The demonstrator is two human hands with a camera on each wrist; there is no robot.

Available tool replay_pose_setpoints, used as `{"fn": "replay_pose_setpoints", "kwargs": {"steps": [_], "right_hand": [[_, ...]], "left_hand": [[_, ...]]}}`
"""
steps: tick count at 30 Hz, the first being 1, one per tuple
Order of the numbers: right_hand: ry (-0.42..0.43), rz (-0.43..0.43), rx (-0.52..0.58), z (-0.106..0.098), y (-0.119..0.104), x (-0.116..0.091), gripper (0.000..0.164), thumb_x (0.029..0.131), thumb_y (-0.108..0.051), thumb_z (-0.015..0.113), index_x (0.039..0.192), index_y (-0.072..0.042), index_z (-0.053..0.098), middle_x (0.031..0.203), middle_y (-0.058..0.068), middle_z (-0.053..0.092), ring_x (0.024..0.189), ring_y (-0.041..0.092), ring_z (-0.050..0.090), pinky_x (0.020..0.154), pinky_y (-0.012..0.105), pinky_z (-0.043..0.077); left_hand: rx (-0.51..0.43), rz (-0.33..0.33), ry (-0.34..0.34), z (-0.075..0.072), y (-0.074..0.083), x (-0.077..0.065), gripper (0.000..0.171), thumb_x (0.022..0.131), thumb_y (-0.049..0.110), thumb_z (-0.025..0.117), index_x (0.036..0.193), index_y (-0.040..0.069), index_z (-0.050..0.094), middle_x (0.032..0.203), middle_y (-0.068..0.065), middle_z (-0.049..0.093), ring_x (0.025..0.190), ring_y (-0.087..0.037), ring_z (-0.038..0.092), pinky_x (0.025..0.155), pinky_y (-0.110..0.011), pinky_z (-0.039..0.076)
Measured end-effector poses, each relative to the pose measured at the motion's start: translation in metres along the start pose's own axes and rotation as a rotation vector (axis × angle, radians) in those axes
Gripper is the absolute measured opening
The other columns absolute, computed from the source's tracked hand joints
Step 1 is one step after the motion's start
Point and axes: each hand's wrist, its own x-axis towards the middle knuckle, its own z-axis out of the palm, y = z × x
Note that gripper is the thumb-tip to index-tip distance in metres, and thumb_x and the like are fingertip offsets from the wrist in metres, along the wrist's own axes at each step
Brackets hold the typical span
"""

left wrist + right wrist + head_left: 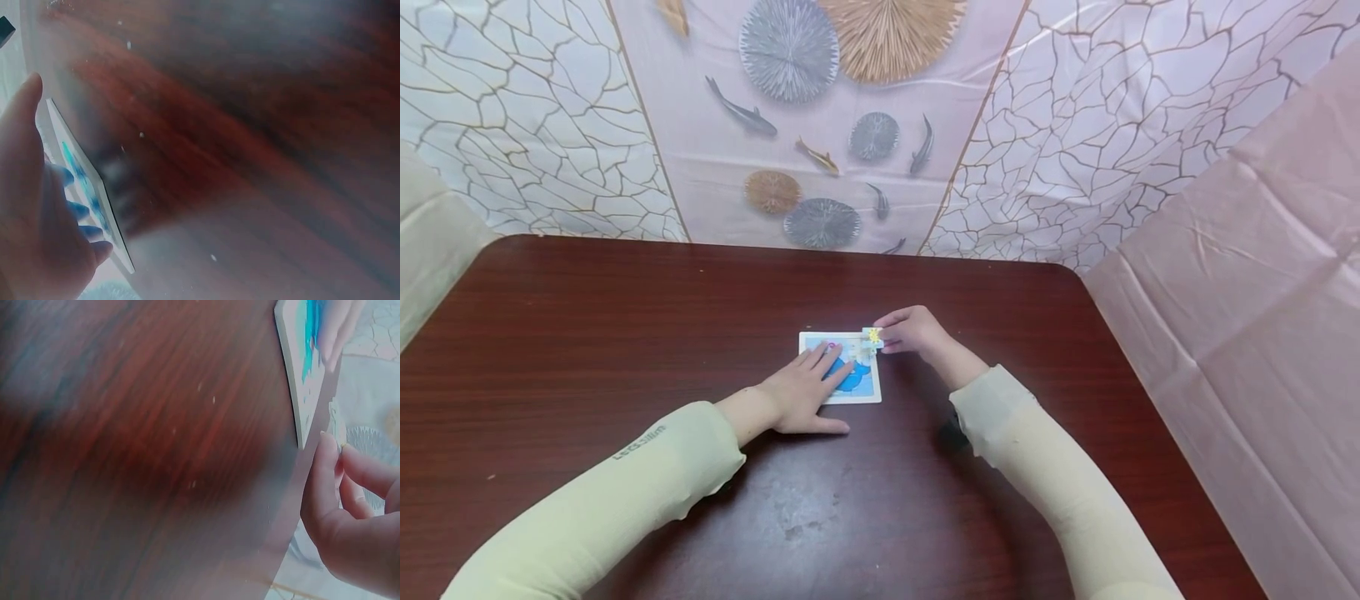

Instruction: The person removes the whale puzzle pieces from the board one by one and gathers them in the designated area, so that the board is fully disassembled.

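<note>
A white-framed picture puzzle (867, 392) with a blue animal on a light blue ground lies flat on the table. My left hand (801, 396) rests on its left part with fingers spread, covering much of the picture. At the upper right corner, my right hand (921, 332) pinches a small puzzle piece (872, 336) with a yellow figure on it. In the right wrist view the piece (335, 419) is seen edge-on between thumb and fingers, raised apart from the puzzle frame (289, 375). The left wrist view shows the left fingers (78, 211) over the puzzle.
The dark red-brown wooden table (625, 333) carries the puzzle near its middle. Behind it hangs a patterned curtain (820, 167) with fish and round shapes. A pink cloth wall (1247, 275) borders the right side.
</note>
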Motion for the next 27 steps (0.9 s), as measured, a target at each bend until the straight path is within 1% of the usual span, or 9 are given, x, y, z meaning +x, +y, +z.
{"fn": "replay_pose_setpoints", "kwargs": {"steps": [6, 9, 12, 19, 23, 27], "right_hand": [[-0.011, -0.001, 0.020, -0.013, 0.003, -0.001, 0.028, 0.087, 0.000, 0.062, 0.114, 0.004, 0.064, 0.115, 0.021, 0.061, 0.076, 0.017, 0.064, 0.083, 0.035, 0.056], [-0.021, -0.003, 0.045, -0.021, 0.005, -0.002, 0.029, 0.087, 0.001, 0.060, 0.116, 0.005, 0.062, 0.116, 0.022, 0.060, 0.077, 0.017, 0.063, 0.085, 0.037, 0.055], [-0.032, -0.012, 0.060, -0.029, 0.007, -0.002, 0.030, 0.088, 0.001, 0.059, 0.118, 0.006, 0.060, 0.117, 0.023, 0.059, 0.076, 0.016, 0.062, 0.086, 0.037, 0.054], [-0.053, -0.023, 0.090, -0.046, 0.014, -0.003, 0.034, 0.091, 0.002, 0.055, 0.124, 0.009, 0.055, 0.115, 0.022, 0.057, 0.073, 0.011, 0.061, 0.084, 0.034, 0.055], [-0.050, -0.012, 0.107, -0.055, 0.018, -0.004, 0.035, 0.091, 0.003, 0.053, 0.126, 0.010, 0.053, 0.116, 0.022, 0.056, 0.074, 0.010, 0.061, 0.085, 0.034, 0.055], [-0.043, -0.013, 0.110, -0.063, 0.023, -0.004, 0.036, 0.091, 0.004, 0.052, 0.127, 0.011, 0.051, 0.112, 0.021, 0.056, 0.073, 0.010, 0.060, 0.085, 0.034, 0.055]], "left_hand": [[-0.039, 0.010, 0.034, 0.000, -0.004, -0.015, 0.088, 0.087, 0.065, 0.046, 0.151, 0.012, 0.018, 0.158, -0.017, 0.006, 0.144, -0.039, 0.006, 0.117, -0.051, 0.011], [-0.039, 0.014, 0.049, 0.002, -0.007, -0.023, 0.087, 0.087, 0.064, 0.047, 0.150, 0.011, 0.020, 0.157, -0.017, 0.008, 0.144, -0.040, 0.008, 0.117, -0.052, 0.012], [-0.025, 0.014, 0.048, 0.005, -0.009, -0.028, 0.087, 0.087, 0.064, 0.047, 0.150, 0.011, 0.021, 0.157, -0.018, 0.009, 0.144, -0.040, 0.009, 0.116, -0.053, 0.012], [0.003, 0.013, 0.044, 0.009, -0.011, -0.029, 0.087, 0.086, 0.065, 0.046, 0.150, 0.011, 0.021, 0.157, -0.018, 0.010, 0.144, -0.038, 0.011, 0.116, -0.053, 0.012], [0.016, 0.009, 0.041, 0.009, -0.011, -0.028, 0.088, 0.086, 0.066, 0.046, 0.150, 0.012, 0.022, 0.157, -0.017, 0.011, 0.144, -0.038, 0.012, 0.116, -0.053, 0.012], [0.012, 0.007, 0.036, 0.008, -0.011, -0.028, 0.088, 0.085, 0.066, 0.046, 0.150, 0.012, 0.022, 0.157, -0.017, 0.011, 0.144, -0.037, 0.012, 0.116, -0.053, 0.012]]}}
